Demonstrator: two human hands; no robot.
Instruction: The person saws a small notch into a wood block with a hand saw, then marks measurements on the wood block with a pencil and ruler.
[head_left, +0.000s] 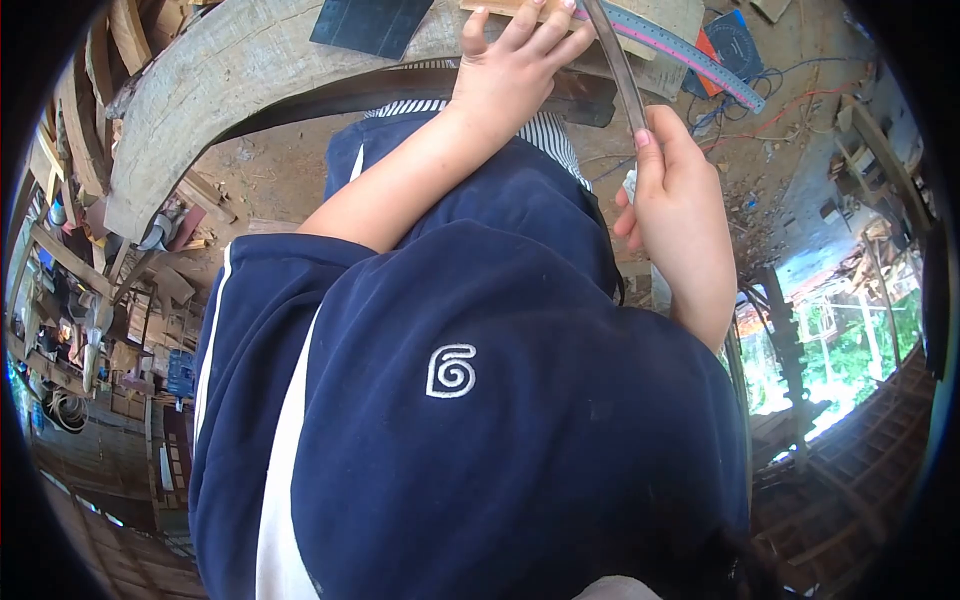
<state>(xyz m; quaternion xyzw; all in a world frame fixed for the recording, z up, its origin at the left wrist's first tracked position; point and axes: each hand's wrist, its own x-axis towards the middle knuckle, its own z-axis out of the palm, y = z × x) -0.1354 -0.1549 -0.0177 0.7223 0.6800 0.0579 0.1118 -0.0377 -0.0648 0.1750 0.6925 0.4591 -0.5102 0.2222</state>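
Note:
My left hand (520, 65) reaches across the front of my body, its fingers spread over a pale wooden board (478, 5) at the top edge of the view. In my right hand (685, 195) is a long, narrow, dark strip (622, 70), its exact kind unclear, gripped between thumb and fingers. The strip slants up past my left fingertips and out of the view. A bit of something white (630, 184) shows by my right fingers. Just right of the strip lies a ruler (690, 58) with blue and pink edges.
The board lies on a worn bench (190, 110) that curves in this view. A dark flat sheet (368, 25) rests on it at the left. Beyond its right end are an orange and black package (728, 52) and loose cables (775, 78). Wood scraps (90, 110) crowd the left.

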